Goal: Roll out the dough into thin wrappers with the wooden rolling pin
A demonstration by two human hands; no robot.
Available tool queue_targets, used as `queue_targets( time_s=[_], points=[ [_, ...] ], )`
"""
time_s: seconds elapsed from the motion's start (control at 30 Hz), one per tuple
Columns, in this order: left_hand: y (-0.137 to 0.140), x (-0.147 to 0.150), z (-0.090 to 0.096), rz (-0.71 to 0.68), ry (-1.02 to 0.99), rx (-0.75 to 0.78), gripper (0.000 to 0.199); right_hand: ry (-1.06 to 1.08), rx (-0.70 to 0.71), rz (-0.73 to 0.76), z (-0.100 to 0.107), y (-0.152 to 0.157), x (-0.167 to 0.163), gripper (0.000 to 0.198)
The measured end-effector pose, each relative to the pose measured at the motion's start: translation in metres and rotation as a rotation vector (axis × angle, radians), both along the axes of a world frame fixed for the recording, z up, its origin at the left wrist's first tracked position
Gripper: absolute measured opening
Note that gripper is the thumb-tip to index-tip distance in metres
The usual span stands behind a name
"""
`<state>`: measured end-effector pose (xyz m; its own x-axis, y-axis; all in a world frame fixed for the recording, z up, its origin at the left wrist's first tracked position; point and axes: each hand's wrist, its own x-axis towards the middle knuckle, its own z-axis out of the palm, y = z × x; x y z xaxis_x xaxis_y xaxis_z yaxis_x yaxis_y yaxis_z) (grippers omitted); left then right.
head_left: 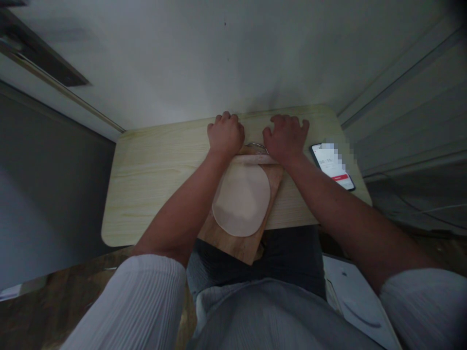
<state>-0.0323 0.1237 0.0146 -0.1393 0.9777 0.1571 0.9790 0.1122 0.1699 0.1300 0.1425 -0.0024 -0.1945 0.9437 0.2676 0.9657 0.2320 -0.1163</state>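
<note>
A pale, flat, rounded sheet of dough [242, 199] lies on a wooden cutting board [237, 243]. Across the dough's far edge rests a light rolling pin [255, 159], its ends hidden under my wrists. My left hand [226, 132] is over the pin's left end, palm down, fingers pointing forward and slightly bent, not wrapped round the pin. Over the right end, my right hand [286, 138] is palm down with its fingers spread. Between the hands, a thin metal handle [257, 145] shows at the board's far end. The board's near corner juts past the table edge.
The small light-wood table [146, 180] stands against a pale wall [175, 63]. A phone [332, 167] with a lit screen lies to the right of my right forearm. Below the table at right is a white box-like object [357, 296]. Cables [412, 209] hang beyond the right edge.
</note>
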Motion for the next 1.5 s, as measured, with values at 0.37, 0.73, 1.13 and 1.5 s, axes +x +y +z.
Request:
queue_targets(
  time_s=[0.37,0.73,1.13,1.5],
  points=[
    [-0.010,0.002,0.006,-0.020,-0.006,-0.013,0.038,0.007,0.002,-0.004,0.002,-0.008,0.000,0.044],
    [-0.019,0.004,0.006,-0.018,0.015,-0.001,0.037,0.063,-0.030,0.000,0.000,-0.014,0.003,0.042],
    [-0.029,0.003,0.000,-0.016,0.006,-0.021,0.036,0.071,-0.061,-0.006,-0.003,-0.024,0.005,0.044],
    [-0.037,0.003,0.001,-0.039,0.044,-0.085,0.041,0.049,-0.103,0.013,-0.003,-0.029,0.008,0.047]
  ],
)
